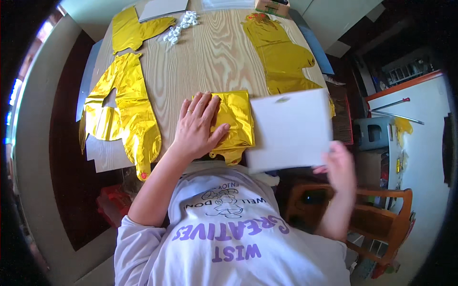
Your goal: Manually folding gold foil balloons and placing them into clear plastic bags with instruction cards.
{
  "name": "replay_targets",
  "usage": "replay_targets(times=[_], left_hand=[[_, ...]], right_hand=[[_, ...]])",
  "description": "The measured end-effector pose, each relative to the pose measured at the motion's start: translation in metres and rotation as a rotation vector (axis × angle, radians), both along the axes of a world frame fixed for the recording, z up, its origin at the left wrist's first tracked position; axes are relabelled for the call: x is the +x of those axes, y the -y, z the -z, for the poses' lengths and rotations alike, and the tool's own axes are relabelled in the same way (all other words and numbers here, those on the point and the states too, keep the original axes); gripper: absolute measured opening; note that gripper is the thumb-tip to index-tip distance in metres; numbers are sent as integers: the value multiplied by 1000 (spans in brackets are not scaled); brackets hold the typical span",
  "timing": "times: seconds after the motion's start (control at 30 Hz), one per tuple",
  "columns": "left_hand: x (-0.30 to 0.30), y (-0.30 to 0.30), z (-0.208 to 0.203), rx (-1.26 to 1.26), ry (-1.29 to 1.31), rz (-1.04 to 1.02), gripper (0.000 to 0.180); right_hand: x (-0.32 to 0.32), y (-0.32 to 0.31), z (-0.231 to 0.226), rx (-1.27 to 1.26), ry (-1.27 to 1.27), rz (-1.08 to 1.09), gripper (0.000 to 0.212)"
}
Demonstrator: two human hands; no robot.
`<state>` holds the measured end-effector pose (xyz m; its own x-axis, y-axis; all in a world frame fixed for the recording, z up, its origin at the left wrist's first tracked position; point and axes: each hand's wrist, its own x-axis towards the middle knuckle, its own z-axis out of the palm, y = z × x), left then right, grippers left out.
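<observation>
My left hand (pixel 200 125) lies flat, fingers stretched, on a folded gold foil balloon (pixel 240 112) at the near edge of the table. A crumpled tab of the gold foil hangs below the folded part. My right hand (pixel 338 164), blurred, grips a white rectangular board (pixel 291 128) by its lower right corner. The board is tilted beside the folded foil, its left edge close to it. It hides part of the table's near right side.
Flat gold foil balloons lie at the left (pixel 126 102), far left (pixel 133 31) and far right (pixel 281 55) of the wood-grain table (pixel 210 57). Small white rings (pixel 179 28) lie near a grey board (pixel 164 8). A wooden chair (pixel 377 219) stands right.
</observation>
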<state>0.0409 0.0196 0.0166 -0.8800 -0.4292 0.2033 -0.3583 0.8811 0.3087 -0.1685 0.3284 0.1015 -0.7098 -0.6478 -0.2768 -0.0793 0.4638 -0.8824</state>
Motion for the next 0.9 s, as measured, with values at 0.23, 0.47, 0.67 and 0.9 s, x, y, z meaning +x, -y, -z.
replay_targets(times=[0.23,0.47,0.67,0.9], left_hand=[[-2,-3,4,-19,-43,14,75],[2,-7,1,-110,-105,-50,75],[4,2,-7,70,-188,-77,69],[15,44,-2,253,-161,-303,59]], right_hand=[[-96,103,3,-323,-203,88,25],[-75,209,57,301,-511,-503,25],[-33,204,16,500,-676,-784,25],[7,223,38,-75,-789,-740,48]])
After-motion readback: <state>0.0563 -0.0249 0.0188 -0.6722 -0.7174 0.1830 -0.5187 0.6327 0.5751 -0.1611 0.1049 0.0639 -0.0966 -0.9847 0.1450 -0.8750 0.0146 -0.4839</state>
